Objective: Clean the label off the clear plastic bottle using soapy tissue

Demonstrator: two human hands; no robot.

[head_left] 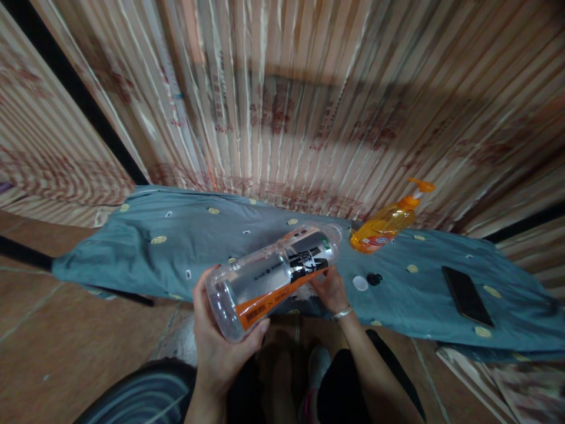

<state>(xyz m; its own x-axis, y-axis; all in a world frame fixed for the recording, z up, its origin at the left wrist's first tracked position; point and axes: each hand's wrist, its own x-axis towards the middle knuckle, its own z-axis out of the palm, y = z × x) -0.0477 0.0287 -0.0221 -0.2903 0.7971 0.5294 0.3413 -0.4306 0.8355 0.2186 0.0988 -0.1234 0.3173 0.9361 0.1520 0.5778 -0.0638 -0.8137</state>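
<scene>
My left hand [218, 347] grips the base end of a clear plastic bottle [269, 277] with a black, silver and orange label. The bottle lies nearly level, its neck pointing away toward the upper right, over the near edge of a blue-grey cloth [176, 247]. My right hand [329, 290], with a bracelet at the wrist, sits under the bottle's upper part and touches its label. A small white cap [360, 283] and a small black cap [374, 278] lie on the cloth just right of my right hand.
An orange pump bottle [388, 221] stands on the cloth at the back. A black phone [467, 294] lies flat at the right. Striped panels rise behind the cloth. Tiled floor and my knees are below.
</scene>
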